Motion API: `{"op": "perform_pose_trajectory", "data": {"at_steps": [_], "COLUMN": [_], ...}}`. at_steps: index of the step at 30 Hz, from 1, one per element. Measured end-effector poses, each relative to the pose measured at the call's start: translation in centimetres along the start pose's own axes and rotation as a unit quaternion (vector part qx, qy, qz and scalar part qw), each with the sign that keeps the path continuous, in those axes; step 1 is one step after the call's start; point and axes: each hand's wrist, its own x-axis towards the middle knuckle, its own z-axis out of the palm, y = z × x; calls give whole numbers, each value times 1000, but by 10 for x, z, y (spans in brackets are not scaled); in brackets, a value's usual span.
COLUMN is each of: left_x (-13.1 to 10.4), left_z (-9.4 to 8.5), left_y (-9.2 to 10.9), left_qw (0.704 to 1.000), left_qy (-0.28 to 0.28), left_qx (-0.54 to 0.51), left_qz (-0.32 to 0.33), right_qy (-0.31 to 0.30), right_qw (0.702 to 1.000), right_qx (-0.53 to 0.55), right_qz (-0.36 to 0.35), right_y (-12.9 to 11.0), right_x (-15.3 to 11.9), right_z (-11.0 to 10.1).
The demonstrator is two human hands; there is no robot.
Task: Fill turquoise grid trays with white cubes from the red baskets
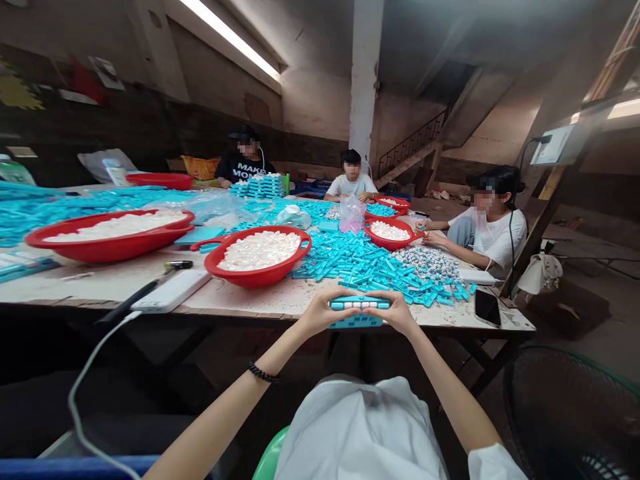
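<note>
Between my two hands, at the table's front edge, is a blue strip piece (360, 303) with a row of white pieces along its front. My left hand (324, 311) grips its left end, and my right hand (397, 312) grips its right end. Just below the strip, more blue pieces (356, 321) show, partly covered by it and my hands. Beyond my hands lies a heap of blue pieces (345, 257). To its left, a red basket (257, 277) holds white pieces.
A larger red basket (110, 250), a white power bank (173, 291) with a cable, and a phone (487, 308) lie on the table (240, 300). Three people sit around it. Smaller red baskets and a clear plastic bag stand farther back. A fan (575, 413) is at the lower right.
</note>
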Motion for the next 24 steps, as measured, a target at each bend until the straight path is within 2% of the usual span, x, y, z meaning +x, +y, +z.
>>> {"op": "perform_pose_trajectory", "data": {"at_steps": [3, 5, 7, 9, 11, 12, 15, 18, 20, 21, 24], "left_x": [3, 6, 9, 10, 10, 9, 6, 7, 11, 13, 15], "left_z": [3, 4, 3, 1, 0, 0, 3, 9, 11, 11, 7], "left_y": [-8, -14, -21, -30, -42, -50, -72, -82, -72, -60, -1], "left_qw": [993, 981, 966, 956, 954, 956, 965, 967, 965, 965, 975], "left_qy": [24, 34, 36, 37, 45, 53, 73, 94, 127, 143, 154], "left_qx": [-48, -62, -70, -63, -44, -32, -8, 0, 29, 47, 55], "left_qz": [-109, -183, -245, -285, -294, -288, -253, -239, -227, -213, -148], "right_qy": [-62, -78, -37, 61, 144, 162, 176, 153, 132, 122, 106], "right_qw": [997, 993, 991, 991, 967, 938, 902, 888, 882, 879, 872], "right_qx": [39, 74, 84, 13, -171, -271, -360, -398, -416, -423, -437], "right_qz": [34, 59, 92, 118, 126, 140, 162, 173, 179, 182, 195], "right_y": [1, 11, 28, 50, 71, 80, 98, 106, 110, 112, 115], "right_x": [12, 27, 44, 60, 71, 75, 78, 80, 83, 86, 93], "right_z": [-5, -13, -29, -55, -86, -102, -141, -159, -160, -159, -156]}}
